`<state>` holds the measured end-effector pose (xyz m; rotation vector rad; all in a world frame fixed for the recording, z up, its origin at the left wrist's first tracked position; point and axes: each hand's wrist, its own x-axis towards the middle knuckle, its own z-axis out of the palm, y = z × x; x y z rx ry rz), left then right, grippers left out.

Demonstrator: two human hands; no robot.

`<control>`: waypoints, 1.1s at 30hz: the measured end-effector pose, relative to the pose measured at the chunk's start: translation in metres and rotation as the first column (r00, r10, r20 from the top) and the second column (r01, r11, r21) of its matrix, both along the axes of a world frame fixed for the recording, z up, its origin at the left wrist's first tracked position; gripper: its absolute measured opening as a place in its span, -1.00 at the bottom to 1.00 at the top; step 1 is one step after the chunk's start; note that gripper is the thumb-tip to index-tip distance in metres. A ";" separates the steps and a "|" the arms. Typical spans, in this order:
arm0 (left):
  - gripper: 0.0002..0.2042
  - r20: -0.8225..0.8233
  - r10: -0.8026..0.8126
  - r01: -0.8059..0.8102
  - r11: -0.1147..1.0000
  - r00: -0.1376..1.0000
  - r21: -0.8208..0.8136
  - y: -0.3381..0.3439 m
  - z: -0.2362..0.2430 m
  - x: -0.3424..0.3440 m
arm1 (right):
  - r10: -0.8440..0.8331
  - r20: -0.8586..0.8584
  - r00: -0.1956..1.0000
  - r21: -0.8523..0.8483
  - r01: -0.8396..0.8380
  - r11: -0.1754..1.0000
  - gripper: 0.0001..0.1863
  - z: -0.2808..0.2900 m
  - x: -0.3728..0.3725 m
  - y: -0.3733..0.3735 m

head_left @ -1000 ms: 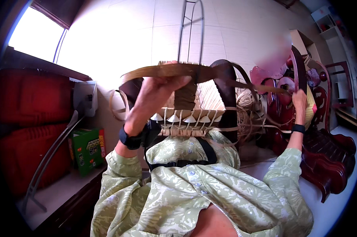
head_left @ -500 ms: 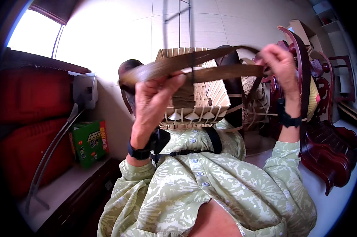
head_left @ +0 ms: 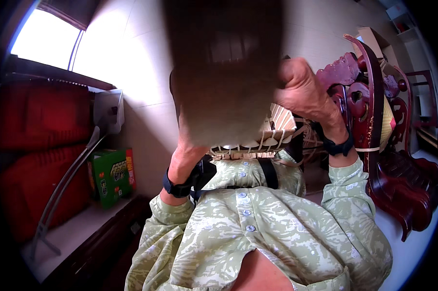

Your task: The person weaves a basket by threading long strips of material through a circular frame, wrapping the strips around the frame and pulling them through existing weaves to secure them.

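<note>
A wide brown strip (head_left: 228, 82), flat and blurred, stands close in front of my view and covers much of the middle. My right hand (head_left: 301, 89) is closed at the strip's right edge, its fingertips partly out of sight. Of my left hand (head_left: 190, 148) only the wrist and part of the back show; the strip hides its fingers. Below the strip, at my lap, sits a woven basket (head_left: 283, 119) of pale tan strips, with pale lacing along its near rim. Most of the basket is hidden.
Carved dark-red wooden furniture (head_left: 403, 184) stands on the right. At the left are red cases (head_left: 42, 114), a green box (head_left: 112, 177) and a light plastic piece with a curved grey handle (head_left: 66, 186). A bright window (head_left: 47, 41) is at far left.
The brown strip has come up close to my view, hiding my left fingers and most of the basket. My right hand has moved left, nearer the middle.
</note>
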<state>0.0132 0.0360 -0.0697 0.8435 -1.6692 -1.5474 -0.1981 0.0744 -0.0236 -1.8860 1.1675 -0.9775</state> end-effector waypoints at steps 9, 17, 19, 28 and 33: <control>-0.97 -0.208 -0.016 0.049 0.987 0.978 0.156 -0.003 -0.006 -0.007 | -0.342 -0.928 -0.146 -0.277 0.885 0.373 -0.70 -0.064 -0.220 0.045; -0.94 -0.120 -0.055 0.063 0.996 0.991 0.065 -0.005 -0.009 -0.009 | -0.351 -0.269 0.897 -0.193 0.307 0.932 -0.74 -0.019 -0.039 0.011; -0.93 -0.090 -0.068 0.072 0.997 0.994 0.042 -0.004 -0.006 -0.007 | -0.133 -0.192 0.972 -0.020 0.131 0.991 -0.77 -0.017 -0.024 0.004; -0.86 0.033 -0.121 0.124 0.985 0.992 -0.117 -0.001 -0.007 -0.003 | -0.017 -0.436 0.900 0.383 0.203 0.901 -0.81 0.064 0.001 0.043; -0.88 -0.057 -0.121 0.109 0.976 0.991 -0.186 0.002 -0.005 -0.008 | -0.009 -0.090 0.996 0.495 0.053 0.868 -0.89 0.063 0.052 0.040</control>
